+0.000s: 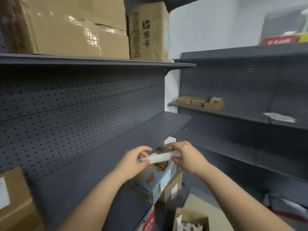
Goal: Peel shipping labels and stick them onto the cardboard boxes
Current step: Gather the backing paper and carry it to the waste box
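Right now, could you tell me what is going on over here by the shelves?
A person stands at dark metal shelving and holds a white label strip between both hands, the left hand pinching one end and the right hand the other. Just below sits a light blue printed box. The strip is not stuck onto any box yet.

— What sort of place is this?

— A stockroom or packing room. Dark grey metal shelving (166, 125) with a perforated back panel (75, 114) runs along the left, and a second unit (233, 114) stands on the far right.

— And what sits on them?

— Large cardboard cartons (66, 27) on the top left shelf, small brown parcels (200, 101) far right, and a labelled box (15, 197) near left. Plain white walls (208, 27) behind.
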A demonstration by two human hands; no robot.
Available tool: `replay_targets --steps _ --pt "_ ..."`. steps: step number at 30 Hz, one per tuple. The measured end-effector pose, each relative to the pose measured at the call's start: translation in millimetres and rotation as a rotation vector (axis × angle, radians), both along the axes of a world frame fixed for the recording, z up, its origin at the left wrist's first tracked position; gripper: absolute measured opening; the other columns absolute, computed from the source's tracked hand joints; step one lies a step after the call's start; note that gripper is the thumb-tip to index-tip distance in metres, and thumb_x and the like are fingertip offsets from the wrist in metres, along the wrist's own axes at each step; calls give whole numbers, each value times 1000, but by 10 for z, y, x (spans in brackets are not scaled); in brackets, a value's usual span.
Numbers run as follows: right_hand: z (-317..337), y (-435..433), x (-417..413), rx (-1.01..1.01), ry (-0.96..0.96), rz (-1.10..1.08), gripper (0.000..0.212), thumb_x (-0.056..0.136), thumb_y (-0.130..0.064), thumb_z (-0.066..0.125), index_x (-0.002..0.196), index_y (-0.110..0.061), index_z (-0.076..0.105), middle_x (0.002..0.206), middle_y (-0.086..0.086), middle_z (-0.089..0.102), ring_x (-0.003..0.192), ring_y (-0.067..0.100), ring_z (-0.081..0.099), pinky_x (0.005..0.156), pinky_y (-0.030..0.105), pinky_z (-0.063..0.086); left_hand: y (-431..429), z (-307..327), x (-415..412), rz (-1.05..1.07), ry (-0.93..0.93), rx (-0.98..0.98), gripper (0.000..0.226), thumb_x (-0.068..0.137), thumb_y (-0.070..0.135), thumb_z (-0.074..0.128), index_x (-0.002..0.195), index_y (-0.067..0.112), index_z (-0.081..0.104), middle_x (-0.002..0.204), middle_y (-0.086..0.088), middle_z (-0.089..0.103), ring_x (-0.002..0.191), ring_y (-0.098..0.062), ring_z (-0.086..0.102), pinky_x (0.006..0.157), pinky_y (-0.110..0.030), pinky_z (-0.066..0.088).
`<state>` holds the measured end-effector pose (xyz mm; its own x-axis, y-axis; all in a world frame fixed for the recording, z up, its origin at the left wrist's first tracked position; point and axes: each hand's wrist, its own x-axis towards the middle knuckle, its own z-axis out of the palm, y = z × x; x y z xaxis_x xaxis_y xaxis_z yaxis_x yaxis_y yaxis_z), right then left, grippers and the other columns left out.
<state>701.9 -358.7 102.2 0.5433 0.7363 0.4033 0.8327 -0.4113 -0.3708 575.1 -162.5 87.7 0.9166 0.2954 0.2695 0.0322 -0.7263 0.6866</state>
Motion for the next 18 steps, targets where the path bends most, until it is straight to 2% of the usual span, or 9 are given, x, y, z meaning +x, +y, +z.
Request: replay_targets --steps 6,11,18 --pt "-395 -646 597 -42 86 -101 33 74 -18 54 105 -30 57 97 -5 67 94 24 55 80 43 50 -522 -364 817 -121 88 -25 36 82 14 68 116 27 62 95 8 67 92 -9 63 88 -34 53" --pt "-693 -910 1013 -52 127 -203 41 81 -12 58 120 -25 57 106 -1 67 100 23 52 86 40 48 -682 -674 1415 -190 146 -50 38 83 20 68 114 38 59 96 15 65 92 -6 61 88 -38 53" --pt "-1189 -917 1793 -92 187 -290 42 85 -12 60 124 -26 55 110 -3 67 105 20 53 85 33 47 -623 -1165 2403 -259 203 -33 39 83 20 68 119 33 59 103 15 64 100 1 58 93 -34 51"
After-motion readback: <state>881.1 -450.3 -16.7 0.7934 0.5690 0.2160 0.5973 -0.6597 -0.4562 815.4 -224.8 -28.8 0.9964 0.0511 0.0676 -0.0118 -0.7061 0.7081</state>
